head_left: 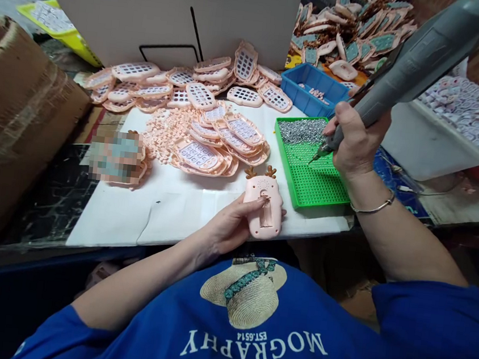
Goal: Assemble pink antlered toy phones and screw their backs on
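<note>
My left hand (233, 221) is wrapped round a pink toy phone (267, 191) with brown antlers, its back with the battery recess and screw holes facing up. My right hand (357, 137) grips a grey electric screwdriver (409, 66), whose bit points down over the green perforated tray (320, 182). Small silver screws (302, 131) lie heaped at the tray's far end. Left of the tray, pink shell halves with keypads (201, 155) are stacked on the white board (176, 207), beside a heap of small pink parts (169, 132).
Pink front shells (201, 95) pile along a white carton (162, 17). A blue bin (313, 90) and a white tub (453, 139) of small pieces stand behind the tray. More shells (367, 27) are heaped at the back right; a brown cardboard box (17, 133) borders the left.
</note>
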Available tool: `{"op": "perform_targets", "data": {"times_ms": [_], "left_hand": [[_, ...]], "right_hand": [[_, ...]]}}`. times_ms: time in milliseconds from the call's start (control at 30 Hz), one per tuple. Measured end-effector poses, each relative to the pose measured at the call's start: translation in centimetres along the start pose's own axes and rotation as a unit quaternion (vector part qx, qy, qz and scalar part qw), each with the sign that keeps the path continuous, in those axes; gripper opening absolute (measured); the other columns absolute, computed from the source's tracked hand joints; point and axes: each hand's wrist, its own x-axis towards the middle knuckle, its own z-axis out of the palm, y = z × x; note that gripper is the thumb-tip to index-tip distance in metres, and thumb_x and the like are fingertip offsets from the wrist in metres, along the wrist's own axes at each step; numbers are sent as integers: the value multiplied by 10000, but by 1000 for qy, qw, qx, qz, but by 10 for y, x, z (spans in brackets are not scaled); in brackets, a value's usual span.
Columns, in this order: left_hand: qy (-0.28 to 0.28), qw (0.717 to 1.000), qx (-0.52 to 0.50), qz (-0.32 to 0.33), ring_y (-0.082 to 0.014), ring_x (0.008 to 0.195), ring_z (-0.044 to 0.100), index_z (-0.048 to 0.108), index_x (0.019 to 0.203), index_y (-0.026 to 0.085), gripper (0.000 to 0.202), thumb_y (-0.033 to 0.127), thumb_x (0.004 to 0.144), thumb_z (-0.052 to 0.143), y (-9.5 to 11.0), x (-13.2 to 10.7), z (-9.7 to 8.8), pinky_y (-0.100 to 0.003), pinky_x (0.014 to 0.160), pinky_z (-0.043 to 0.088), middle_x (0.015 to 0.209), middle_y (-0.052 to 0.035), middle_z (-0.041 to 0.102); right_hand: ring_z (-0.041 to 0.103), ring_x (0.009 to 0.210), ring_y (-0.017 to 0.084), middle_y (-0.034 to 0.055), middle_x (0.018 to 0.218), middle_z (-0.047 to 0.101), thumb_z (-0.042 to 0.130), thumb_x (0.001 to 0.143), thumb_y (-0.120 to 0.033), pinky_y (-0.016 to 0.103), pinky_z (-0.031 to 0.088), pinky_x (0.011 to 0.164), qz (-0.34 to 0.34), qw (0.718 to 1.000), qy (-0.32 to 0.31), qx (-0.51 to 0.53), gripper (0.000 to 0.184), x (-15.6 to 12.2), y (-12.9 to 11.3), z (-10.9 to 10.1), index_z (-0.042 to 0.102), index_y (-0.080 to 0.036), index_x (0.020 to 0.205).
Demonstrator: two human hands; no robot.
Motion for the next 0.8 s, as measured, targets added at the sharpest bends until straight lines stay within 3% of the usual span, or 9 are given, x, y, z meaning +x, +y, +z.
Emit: {"op": "perform_targets", "data": {"times_ms": [167,300,400,500,800], "left_hand": [[-6,1000,-6,-2,-284,972,730,604,1222,152,446,227,805,741,-1,2,-1,-474,938,547,1091,-136,732],[4,1000,-27,-1,-252,923,732,624,1192,137,380,201,829,714,-2,3,-3,-459,931,554,1045,-120,743],[11,999,-34,4,-223,902,720,647,1151,135,306,175,850,682,-2,2,-1,-450,943,550,1039,-100,743],[17,999,-32,11,-208,937,707,649,1167,157,317,175,852,683,-2,0,2,-429,974,533,1087,-90,734],[0,999,-31,18,-205,926,701,642,1176,170,318,184,860,673,-3,3,0,-434,958,538,1075,-78,729]], "right_hand": [[421,521,157,-48,674,542,739,700,-422,348,386,512,26,998,-6,50,252,-26,-66,14,553,-380,864],[379,418,125,-53,622,463,782,675,-377,331,330,402,88,976,-97,172,236,-62,-104,22,636,-334,855],[357,351,95,-71,622,511,849,638,-369,310,322,344,130,953,-144,232,318,-85,-109,22,666,-308,891],[380,341,98,-80,573,520,845,664,-365,286,346,347,131,948,-160,243,319,-97,-102,22,664,-312,921],[495,401,126,-68,611,573,788,774,-335,293,439,411,111,945,-196,237,287,-103,-89,19,637,-314,1017]]}}
